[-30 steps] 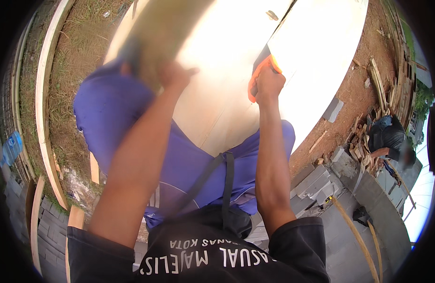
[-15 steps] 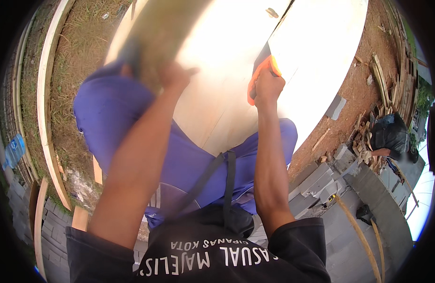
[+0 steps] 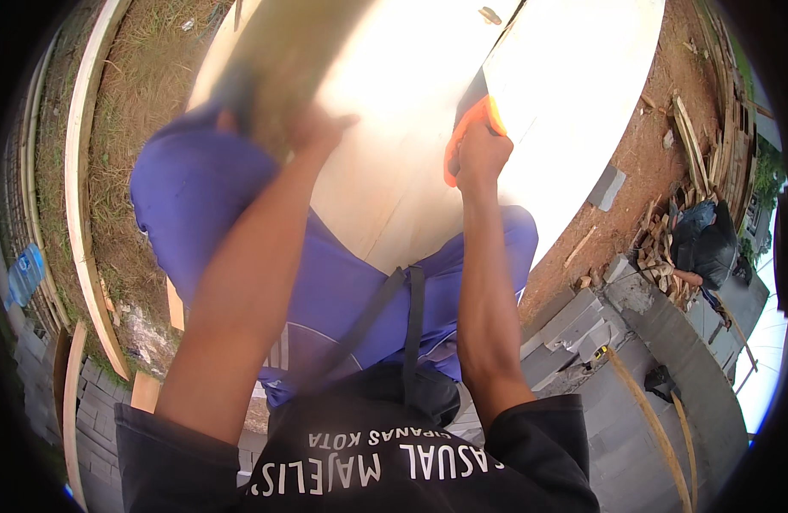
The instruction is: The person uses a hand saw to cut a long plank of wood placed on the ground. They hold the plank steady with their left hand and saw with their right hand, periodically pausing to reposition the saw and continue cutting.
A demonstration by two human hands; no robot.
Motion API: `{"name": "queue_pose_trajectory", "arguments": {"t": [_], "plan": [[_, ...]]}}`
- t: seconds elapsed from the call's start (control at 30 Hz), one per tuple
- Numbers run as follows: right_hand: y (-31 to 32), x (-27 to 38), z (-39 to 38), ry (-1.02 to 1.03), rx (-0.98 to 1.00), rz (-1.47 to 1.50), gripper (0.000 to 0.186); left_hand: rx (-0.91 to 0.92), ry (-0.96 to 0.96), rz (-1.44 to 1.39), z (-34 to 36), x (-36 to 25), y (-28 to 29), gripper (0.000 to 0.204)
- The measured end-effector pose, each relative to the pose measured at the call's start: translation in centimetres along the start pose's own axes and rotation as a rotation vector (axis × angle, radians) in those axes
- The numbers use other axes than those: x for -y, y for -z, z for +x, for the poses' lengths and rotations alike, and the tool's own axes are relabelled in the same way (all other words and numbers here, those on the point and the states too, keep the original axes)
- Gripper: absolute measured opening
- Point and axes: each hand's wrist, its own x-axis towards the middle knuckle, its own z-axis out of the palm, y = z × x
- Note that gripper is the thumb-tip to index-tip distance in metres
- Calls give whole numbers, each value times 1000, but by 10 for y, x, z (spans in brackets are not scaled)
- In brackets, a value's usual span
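My right hand point(image 3: 484, 156) is closed around the orange and black handle of a handsaw point(image 3: 477, 109). Its dark blade points away from me and meets a narrow slit in a large pale wooden board point(image 3: 394, 179). The blade's far part cannot be made out. My left hand point(image 3: 315, 132) is at the board's left side, thumb stretched out to the right. A blurred patch hides most of its fingers, and I see nothing held in it. My bent legs in blue trousers are at the board's near edge, the left knee beside my left forearm.
A small brown scrap point(image 3: 490, 15) lies on the board near the slit. On the left, a long timber point(image 3: 79, 188) runs over grass, and a blue plastic container point(image 3: 24, 275) lies farther out. At right are grey blocks point(image 3: 573, 321), piled wood offcuts and a person in dark clothing point(image 3: 708, 244).
My right hand and the handsaw have shifted slightly back toward me and to the left. My left hand has stayed in nearly the same place.
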Motion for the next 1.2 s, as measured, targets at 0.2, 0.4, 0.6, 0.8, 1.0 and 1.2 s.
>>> {"name": "queue_pose_trajectory", "arguments": {"t": [0.2, 0.4, 0.6, 0.8, 1.0, 1.2], "plan": [[92, -38, -185, -40, 23, 220, 50, -12, 41, -8, 0, -5, 12, 99], [1, -14, 1, 53, -81, 87, 22, -35, -33, 9, 1, -13, -4, 100], [69, -55, -132, -5, 22, 193, 11, 15, 46, -13, 4, -2, 9, 99], [55, -57, -92, 19, 59, 54, 14, -28, 4, -27, 10, 18, 1, 94], [12, -11, -39, -42, 9, 28, 22, -8, -12, 3, 0, 7, -1, 93], [93, -29, -183, -48, 34, 149, 15, -1, 29, -4, 7, 7, 5, 91]]}}
